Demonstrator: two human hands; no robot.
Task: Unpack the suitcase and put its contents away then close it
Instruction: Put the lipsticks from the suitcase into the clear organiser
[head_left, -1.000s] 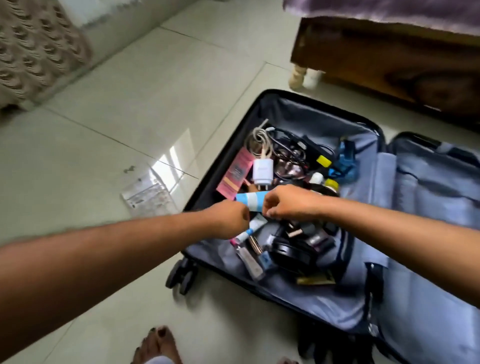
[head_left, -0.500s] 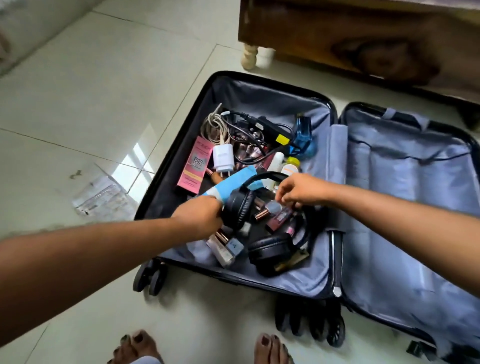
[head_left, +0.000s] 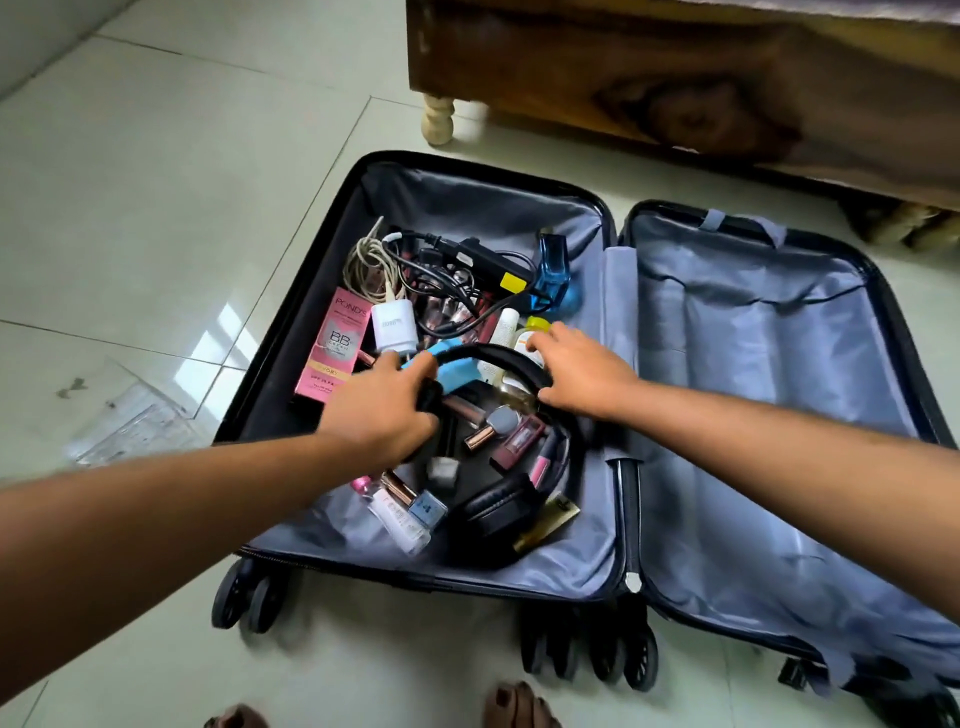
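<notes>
The headphones (head_left: 498, 452) are gripped at their band's ten-o'clock end by the curled left hand (head_left: 384, 410); the band arcs toward two o'clock under the right hand (head_left: 582, 371), whose grasp cannot be told.

Left hand (head_left: 384, 410) hides one headphone (head_left: 498, 506) earcup, toes (head_left: 514, 706) cropped

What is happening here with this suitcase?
A person is unpacking an open suitcase that lies on the floor. The left hand grips the black headphones by the band, and the right hand reaches among small bottles. Cables, a charger and cosmetics are not yet taken out.
</notes>
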